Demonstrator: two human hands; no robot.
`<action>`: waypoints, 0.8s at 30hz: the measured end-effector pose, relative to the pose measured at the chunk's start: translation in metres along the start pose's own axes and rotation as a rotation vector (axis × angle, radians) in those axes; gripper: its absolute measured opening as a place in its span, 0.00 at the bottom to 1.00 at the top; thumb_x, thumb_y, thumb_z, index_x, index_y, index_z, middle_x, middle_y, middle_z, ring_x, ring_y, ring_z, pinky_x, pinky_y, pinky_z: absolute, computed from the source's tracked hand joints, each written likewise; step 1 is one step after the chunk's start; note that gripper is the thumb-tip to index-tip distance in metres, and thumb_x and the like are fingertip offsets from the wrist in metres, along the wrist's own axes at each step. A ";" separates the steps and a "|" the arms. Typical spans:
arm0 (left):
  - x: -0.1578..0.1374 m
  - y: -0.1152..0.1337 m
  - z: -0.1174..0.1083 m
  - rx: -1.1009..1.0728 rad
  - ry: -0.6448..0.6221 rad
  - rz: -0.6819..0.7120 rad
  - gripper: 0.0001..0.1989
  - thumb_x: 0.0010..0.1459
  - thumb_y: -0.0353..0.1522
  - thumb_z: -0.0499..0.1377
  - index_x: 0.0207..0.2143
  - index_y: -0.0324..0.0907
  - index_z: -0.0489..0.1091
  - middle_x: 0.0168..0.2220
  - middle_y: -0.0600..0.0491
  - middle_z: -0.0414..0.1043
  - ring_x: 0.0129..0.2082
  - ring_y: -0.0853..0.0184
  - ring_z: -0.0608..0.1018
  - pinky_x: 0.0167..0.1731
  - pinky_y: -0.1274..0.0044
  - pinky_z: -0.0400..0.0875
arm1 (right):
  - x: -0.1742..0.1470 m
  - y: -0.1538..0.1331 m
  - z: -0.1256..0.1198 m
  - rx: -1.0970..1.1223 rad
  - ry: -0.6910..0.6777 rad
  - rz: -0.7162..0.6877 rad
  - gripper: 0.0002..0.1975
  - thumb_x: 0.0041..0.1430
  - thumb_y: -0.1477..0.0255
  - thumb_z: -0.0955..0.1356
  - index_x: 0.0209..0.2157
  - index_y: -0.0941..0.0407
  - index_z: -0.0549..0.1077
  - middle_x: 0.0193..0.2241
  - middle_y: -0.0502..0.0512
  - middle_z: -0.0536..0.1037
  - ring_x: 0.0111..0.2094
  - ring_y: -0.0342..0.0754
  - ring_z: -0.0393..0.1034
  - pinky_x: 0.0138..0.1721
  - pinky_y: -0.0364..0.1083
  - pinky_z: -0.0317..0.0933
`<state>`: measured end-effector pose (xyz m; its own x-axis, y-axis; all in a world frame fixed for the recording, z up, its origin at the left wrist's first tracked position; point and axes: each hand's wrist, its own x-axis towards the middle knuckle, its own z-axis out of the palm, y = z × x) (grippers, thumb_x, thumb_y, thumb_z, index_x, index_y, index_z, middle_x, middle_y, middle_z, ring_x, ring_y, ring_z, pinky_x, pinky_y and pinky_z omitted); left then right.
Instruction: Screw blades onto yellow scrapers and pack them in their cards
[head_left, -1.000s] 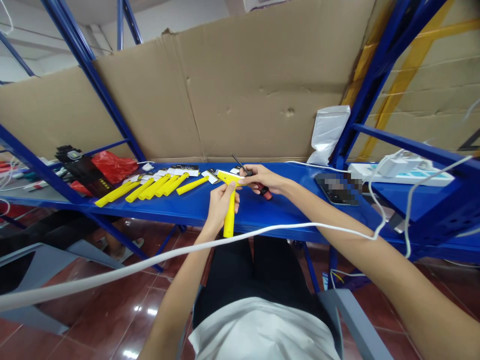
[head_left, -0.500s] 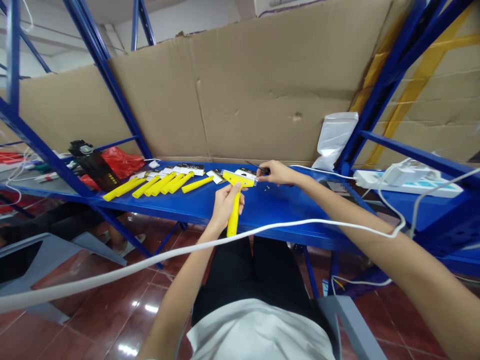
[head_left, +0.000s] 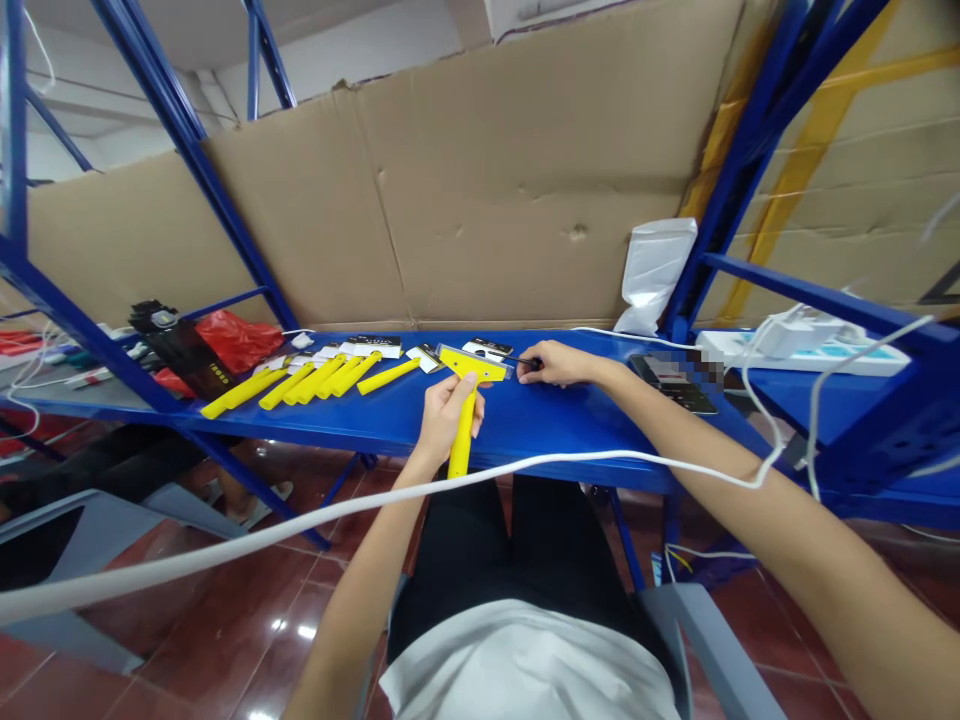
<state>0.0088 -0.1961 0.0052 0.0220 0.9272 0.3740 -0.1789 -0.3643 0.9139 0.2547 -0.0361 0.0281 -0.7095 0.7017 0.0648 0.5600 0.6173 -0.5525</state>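
My left hand was wrapped around the handle of a yellow scraper, thumb pressed up near its wide head, holding it just above the near edge of the blue shelf. My right hand lay just beyond and to the right of the scraper's head, fingers closed on a thin dark screwdriver whose tip pointed at the head. To the left of my left hand a row of yellow handles lay side by side on the shelf, with small white and black cards just behind them. Further left sat a red bag; I could not tell what was in it. Right of my right hand lay a phone, and behind it a white pouch leaned on the cardboard. A white cable crossed in front of both forearms.
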 end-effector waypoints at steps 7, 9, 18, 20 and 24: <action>0.001 -0.003 -0.002 0.005 -0.020 -0.018 0.26 0.65 0.54 0.71 0.35 0.39 0.78 0.23 0.55 0.75 0.13 0.72 0.71 0.15 0.78 0.63 | -0.001 -0.001 0.004 -0.037 -0.016 0.034 0.09 0.68 0.65 0.73 0.40 0.56 0.79 0.28 0.51 0.77 0.22 0.45 0.68 0.23 0.43 0.59; 0.001 -0.003 -0.002 0.022 -0.032 -0.023 0.26 0.65 0.54 0.71 0.35 0.39 0.78 0.23 0.55 0.75 0.13 0.73 0.71 0.15 0.78 0.63 | 0.000 0.001 0.006 -0.056 -0.011 0.047 0.11 0.68 0.63 0.75 0.40 0.56 0.79 0.29 0.53 0.79 0.22 0.45 0.69 0.24 0.44 0.59; 0.001 -0.002 -0.002 0.045 -0.064 -0.039 0.26 0.65 0.54 0.70 0.33 0.39 0.75 0.23 0.55 0.75 0.13 0.73 0.71 0.16 0.78 0.63 | 0.008 -0.007 0.019 -0.009 0.129 -0.046 0.11 0.65 0.63 0.75 0.36 0.57 0.77 0.29 0.52 0.79 0.26 0.45 0.68 0.32 0.45 0.58; 0.002 -0.003 -0.002 0.045 -0.078 -0.048 0.26 0.66 0.54 0.70 0.34 0.39 0.76 0.23 0.55 0.75 0.14 0.73 0.71 0.16 0.78 0.62 | 0.008 -0.012 0.021 0.051 0.179 -0.080 0.12 0.66 0.62 0.73 0.38 0.57 0.76 0.30 0.52 0.79 0.26 0.44 0.68 0.31 0.44 0.58; 0.003 -0.005 -0.004 0.070 -0.129 -0.100 0.27 0.66 0.55 0.70 0.35 0.38 0.77 0.23 0.54 0.76 0.14 0.72 0.71 0.16 0.78 0.63 | 0.006 -0.022 0.025 0.197 0.264 -0.106 0.19 0.69 0.53 0.72 0.41 0.56 0.75 0.28 0.49 0.76 0.21 0.43 0.66 0.25 0.43 0.58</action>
<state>0.0054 -0.1911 0.0008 0.1636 0.9419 0.2932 -0.1008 -0.2797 0.9548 0.2276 -0.0541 0.0195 -0.6100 0.7209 0.3288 0.3778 0.6294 -0.6791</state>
